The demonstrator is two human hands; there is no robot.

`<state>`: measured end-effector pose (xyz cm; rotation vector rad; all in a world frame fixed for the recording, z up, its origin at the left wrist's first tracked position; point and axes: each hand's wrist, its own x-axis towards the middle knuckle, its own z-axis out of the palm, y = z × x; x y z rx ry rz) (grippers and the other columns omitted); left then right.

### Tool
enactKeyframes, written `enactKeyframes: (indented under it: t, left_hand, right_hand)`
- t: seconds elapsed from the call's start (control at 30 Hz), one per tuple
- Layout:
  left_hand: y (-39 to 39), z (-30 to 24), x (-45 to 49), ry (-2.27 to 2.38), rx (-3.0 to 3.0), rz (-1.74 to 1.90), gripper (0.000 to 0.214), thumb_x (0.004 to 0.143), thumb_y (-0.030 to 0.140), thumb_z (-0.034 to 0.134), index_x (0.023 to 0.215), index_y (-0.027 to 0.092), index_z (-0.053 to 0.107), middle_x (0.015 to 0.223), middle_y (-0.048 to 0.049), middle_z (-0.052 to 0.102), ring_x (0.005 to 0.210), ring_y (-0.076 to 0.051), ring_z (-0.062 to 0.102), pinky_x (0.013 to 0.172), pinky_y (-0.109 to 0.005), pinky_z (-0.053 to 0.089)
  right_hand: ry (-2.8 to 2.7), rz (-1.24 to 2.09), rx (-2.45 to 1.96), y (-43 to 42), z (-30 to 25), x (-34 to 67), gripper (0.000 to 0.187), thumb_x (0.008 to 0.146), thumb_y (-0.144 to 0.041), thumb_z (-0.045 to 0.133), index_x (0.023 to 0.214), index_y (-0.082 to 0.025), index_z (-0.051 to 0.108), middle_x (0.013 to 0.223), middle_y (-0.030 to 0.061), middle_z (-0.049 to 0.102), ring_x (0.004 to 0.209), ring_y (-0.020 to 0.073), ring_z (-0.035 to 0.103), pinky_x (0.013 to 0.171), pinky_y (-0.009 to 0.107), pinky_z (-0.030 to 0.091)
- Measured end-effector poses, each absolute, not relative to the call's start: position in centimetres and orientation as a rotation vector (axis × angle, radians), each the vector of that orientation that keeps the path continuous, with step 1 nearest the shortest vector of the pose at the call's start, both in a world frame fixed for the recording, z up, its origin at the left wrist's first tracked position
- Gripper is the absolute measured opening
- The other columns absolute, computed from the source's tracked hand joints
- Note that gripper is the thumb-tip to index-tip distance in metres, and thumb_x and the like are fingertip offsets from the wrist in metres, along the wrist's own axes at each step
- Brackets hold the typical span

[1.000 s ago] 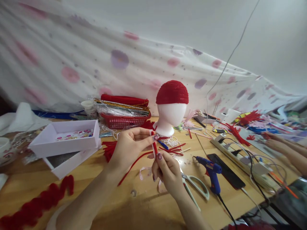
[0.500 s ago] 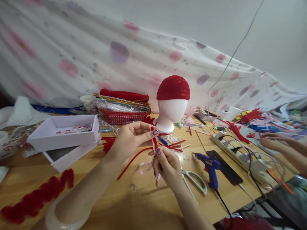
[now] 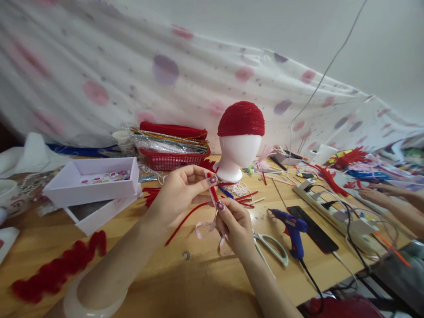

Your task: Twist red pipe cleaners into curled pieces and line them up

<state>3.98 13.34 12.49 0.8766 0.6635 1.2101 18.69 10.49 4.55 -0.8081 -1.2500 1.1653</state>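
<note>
My left hand (image 3: 179,192) pinches the upper end of a red pipe cleaner (image 3: 213,193) between thumb and forefinger. My right hand (image 3: 236,227) is closed around its lower part, where a thin pink ribbon (image 3: 204,226) hangs and curls over the wooden table (image 3: 165,274). Both hands are held above the table, just in front of a white foam head (image 3: 237,157) wearing a red cap (image 3: 241,119). A long tail of the pipe cleaner runs down to the left toward the tabletop.
A white box (image 3: 91,183) of gems and a red basket (image 3: 172,159) sit to the left. Scissors (image 3: 271,249), a blue glue gun (image 3: 293,232), a phone (image 3: 313,227) and a power strip (image 3: 334,212) lie right. Another person's hands (image 3: 377,194) work at far right. A red fuzzy strip (image 3: 59,269) lies near left.
My hands have stayed together on the pipe cleaner; the right hand's fingers shifted slightly along it and the pink ribbon loop moved a little. The view drifted slightly.
</note>
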Motion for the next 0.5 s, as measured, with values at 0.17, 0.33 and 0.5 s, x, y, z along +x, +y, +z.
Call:
enactKeyframes:
  t: [0.17, 0.33, 0.5]
  left_hand:
    - [13.45, 12.44, 4.01, 0.669, 0.875, 1.214, 0.033, 0.052, 0.019, 0.089, 0.073, 0.012, 0.066, 0.069, 0.0005, 0.068, 0.067, -0.011, 0.063, 0.062, -0.025, 0.059]
    - [13.71, 12.20, 4.19, 0.656, 0.896, 1.224, 0.033, 0.052, 0.020, 0.089, 0.074, 0.013, 0.066, 0.071, 0.0005, 0.068, 0.067, -0.012, 0.063, 0.064, -0.026, 0.059]
    - [13.79, 11.98, 4.32, 0.658, 0.910, 1.231, 0.031, 0.054, 0.020, 0.088, 0.074, 0.014, 0.066, 0.071, 0.0005, 0.068, 0.067, -0.012, 0.063, 0.063, -0.026, 0.058]
  right_hand:
    - [-1.226, 1.233, -0.789, 10.76, 4.45, 18.65, 0.027, 0.086, -0.046, 0.066, 0.084, -0.019, 0.064, 0.041, -0.0119, 0.036, 0.032, 0.0048, 0.026, 0.035, 0.019, 0.026]
    - [-1.144, 1.266, -0.786, 10.76, 4.59, 18.58, 0.028, 0.081, -0.047, 0.070, 0.081, -0.019, 0.065, 0.039, -0.0132, 0.033, 0.031, 0.0041, 0.021, 0.034, 0.019, 0.023]
    - [-1.107, 1.287, -0.786, 10.78, 4.58, 18.49, 0.027, 0.080, -0.045, 0.071, 0.080, -0.019, 0.066, 0.038, -0.0130, 0.034, 0.030, 0.0037, 0.020, 0.035, 0.019, 0.019]
